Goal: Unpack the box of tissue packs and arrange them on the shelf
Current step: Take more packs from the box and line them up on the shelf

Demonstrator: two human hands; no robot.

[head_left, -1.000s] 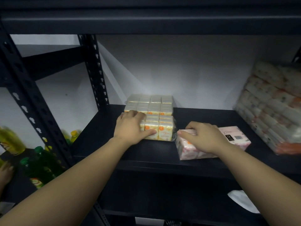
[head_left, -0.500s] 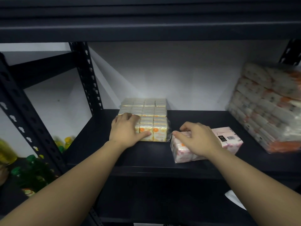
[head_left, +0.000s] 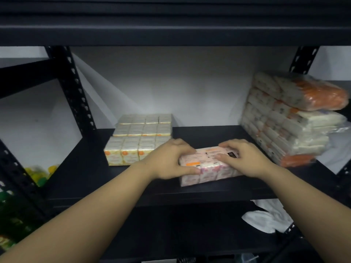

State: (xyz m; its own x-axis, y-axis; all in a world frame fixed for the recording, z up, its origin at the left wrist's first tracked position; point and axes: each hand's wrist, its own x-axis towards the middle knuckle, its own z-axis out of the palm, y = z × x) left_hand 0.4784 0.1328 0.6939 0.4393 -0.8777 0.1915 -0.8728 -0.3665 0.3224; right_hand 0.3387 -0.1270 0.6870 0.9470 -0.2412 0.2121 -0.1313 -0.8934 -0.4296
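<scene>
Head view: left hand (head_left: 171, 158) and right hand (head_left: 245, 158) both clasp pink tissue pack (head_left: 207, 168), resting mid-shelf (head_left: 209, 188) near front edge. Yellow packs (head_left: 138, 141) just left, wrapped stack (head_left: 284, 118) right. Risk: slick wrap slipping, pack nudged off edge.

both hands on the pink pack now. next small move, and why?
Probably slide the pink tissue pack left and back until it sits beside the yellow packs. Left hand and right hand grip its two ends, it lies near the front edge of the shelf, and bare shelf separates it from the yellow packs.
</scene>
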